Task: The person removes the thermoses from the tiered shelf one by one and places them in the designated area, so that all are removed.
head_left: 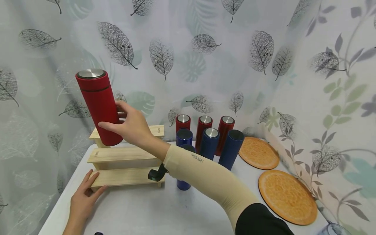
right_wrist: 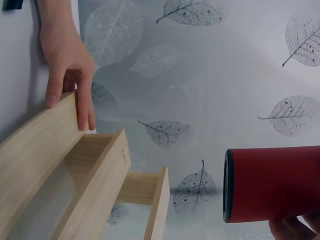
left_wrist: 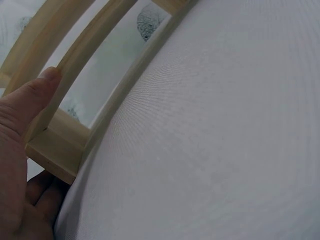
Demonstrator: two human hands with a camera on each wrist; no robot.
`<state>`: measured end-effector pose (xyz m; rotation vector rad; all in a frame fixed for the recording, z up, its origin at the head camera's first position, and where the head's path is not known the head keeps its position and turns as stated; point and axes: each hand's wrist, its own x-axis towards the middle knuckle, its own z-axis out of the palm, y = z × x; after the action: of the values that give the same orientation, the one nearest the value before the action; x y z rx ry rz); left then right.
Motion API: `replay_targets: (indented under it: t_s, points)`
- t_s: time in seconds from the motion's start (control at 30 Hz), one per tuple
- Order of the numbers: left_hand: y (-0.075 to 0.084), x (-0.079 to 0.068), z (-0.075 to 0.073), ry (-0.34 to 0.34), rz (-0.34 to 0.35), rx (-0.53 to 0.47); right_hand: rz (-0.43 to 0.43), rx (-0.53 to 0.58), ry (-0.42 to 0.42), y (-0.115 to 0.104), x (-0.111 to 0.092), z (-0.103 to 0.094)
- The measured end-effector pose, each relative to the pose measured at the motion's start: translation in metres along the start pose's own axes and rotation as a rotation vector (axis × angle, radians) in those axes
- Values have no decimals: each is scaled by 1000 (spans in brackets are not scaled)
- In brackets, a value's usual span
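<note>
High at the left in the head view, my right hand [head_left: 133,126] grips a red thermos bottle [head_left: 98,106] with a steel-topped lid. The bottle leans, its base near the left end of the top step of a wooden three-step stand [head_left: 126,177]. Seen from the right wrist, the bottle [right_wrist: 275,184] is held apart from the stand [right_wrist: 45,125]. My left hand [head_left: 81,199] holds the left end of the stand's lowest step. The left wrist view shows that thumb [left_wrist: 37,95] on the wood and other fingers below the end.
Right of the stand stand three red bottles [head_left: 225,130] behind several blue ones [head_left: 232,148], partly hidden by my right arm. Two round orange mats [head_left: 288,197] lie along the table's right side. A leaf-print curtain [head_left: 182,65] hangs behind; a glass object [head_left: 335,229] shows at the lower right corner.
</note>
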<state>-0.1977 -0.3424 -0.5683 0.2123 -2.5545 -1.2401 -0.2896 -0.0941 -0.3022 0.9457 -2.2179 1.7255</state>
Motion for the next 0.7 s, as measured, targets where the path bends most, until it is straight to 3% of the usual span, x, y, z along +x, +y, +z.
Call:
replay_targets:
  t_s: [0.7]
  points:
    - [2,-1,0,31,22,-10,-76,79,-27,7,-54,-40]
